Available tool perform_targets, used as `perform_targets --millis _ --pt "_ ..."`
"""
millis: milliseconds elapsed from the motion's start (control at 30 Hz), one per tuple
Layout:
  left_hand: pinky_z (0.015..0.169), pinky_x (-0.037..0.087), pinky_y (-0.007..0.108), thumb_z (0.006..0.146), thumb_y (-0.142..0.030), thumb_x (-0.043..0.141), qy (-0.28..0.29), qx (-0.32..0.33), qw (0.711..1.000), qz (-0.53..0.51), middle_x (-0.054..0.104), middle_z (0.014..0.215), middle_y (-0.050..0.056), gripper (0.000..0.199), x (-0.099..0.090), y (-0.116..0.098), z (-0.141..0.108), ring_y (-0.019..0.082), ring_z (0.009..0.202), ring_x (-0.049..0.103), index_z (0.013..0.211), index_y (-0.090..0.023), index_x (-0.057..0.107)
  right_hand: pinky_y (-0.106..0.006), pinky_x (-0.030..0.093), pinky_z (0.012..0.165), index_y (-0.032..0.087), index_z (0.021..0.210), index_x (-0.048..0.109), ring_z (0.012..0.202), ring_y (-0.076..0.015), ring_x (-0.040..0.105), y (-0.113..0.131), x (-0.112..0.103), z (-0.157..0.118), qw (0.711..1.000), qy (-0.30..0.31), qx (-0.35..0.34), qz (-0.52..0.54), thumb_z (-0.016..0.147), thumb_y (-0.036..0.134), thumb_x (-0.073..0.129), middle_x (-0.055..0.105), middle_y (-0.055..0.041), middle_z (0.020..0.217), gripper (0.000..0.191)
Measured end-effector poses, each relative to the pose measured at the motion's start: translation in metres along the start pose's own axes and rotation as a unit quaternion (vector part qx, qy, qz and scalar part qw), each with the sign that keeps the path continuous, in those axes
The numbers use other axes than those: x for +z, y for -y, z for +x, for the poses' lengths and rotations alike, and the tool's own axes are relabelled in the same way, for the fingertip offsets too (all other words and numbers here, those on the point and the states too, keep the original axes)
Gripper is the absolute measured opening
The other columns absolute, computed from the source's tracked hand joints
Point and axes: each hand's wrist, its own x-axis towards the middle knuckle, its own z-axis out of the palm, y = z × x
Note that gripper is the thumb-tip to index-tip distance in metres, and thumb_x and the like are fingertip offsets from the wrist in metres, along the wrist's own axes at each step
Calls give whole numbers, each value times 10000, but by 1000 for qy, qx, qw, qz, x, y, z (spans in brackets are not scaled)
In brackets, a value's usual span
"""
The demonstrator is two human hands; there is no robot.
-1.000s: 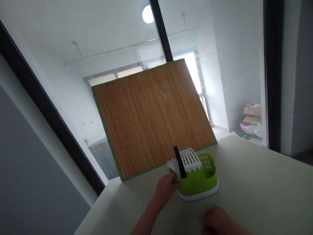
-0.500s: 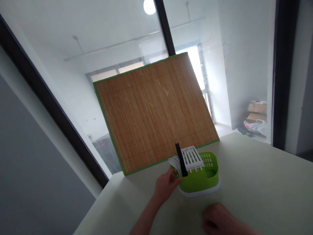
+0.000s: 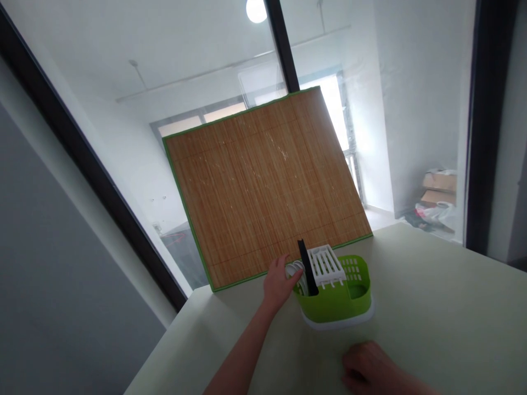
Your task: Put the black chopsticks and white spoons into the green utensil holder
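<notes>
Several white spoons (image 3: 302, 278) stand bowl-up in the left end of a green caddy (image 3: 335, 307) with a white base. My left hand (image 3: 276, 284) is at the spoon bowls, its thumb in front and its fingers apart behind them; I see no firm grip. A black long-handled utensil (image 3: 308, 269) leans upright beside the spoons. Next to it, a white slotted rack (image 3: 326, 264) sits across the caddy's top. Below the caddy, my right hand (image 3: 366, 365) rests on the table with curled fingers, and nothing shows in it.
The pale table (image 3: 436, 307) carries the caddy. Behind it, a bamboo mat (image 3: 267, 186) with green edging leans against the glass. A dark window frame (image 3: 284, 46) stands behind the mat. Cardboard boxes (image 3: 440, 186) lie beyond the glass at right.
My left hand has moved up from the caddy's left rim to the spoon bowls, and its fingers have spread. My right hand stays where it was. The view has shifted slightly.
</notes>
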Motion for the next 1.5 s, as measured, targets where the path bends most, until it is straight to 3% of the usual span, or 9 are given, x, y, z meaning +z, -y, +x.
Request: perform_targets --millis 200,500,900,1267,1367,1500 --pt "811 429 350 848 -580 450 31 40 989 140 597 1120 119 539 1 -17 13 287 1046 556 1247 -221 505 -252 315 586 197 663 632 664 -171 612 -2 2 0 1000 -4 1 5 754 247 530 685 -28 696 145" --pt "728 431 317 850 -561 475 81 61 978 183 615 1021 92 418 6 -14 22 247 901 610 1085 -225 560 -259 294 573 197 651 607 658 -171 615 -4 5 0 1000 -11 -7 -1 723 226 532 685 -21 684 108" --pt "756 439 324 801 -455 589 83 57 993 60 662 940 57 272 5 -7 18 235 893 614 933 -222 637 -260 325 611 197 664 613 687 -186 619 -1 0 -3 1000 -8 1 17 761 257 521 681 -32 704 146" --pt "677 475 253 739 -319 647 137 73 983 -99 703 886 37 251 6 0 15 158 775 635 940 -169 648 -256 315 595 196 660 610 654 -170 599 -5 8 -1 1000 -15 -3 9 756 238 520 664 -23 677 138" --pt "708 481 241 752 -297 635 154 81 978 -115 706 920 32 228 6 2 12 152 807 635 945 -177 647 -257 309 586 198 655 606 649 -169 602 -6 10 0 1000 -13 -4 3 749 239 526 664 -17 670 130" --pt "739 462 280 804 -359 575 128 64 986 -86 693 959 36 244 14 2 6 182 853 624 983 -200 622 -258 311 583 197 663 615 655 -173 613 -5 8 1 1000 -9 -6 -1 754 242 525 680 -23 681 136"
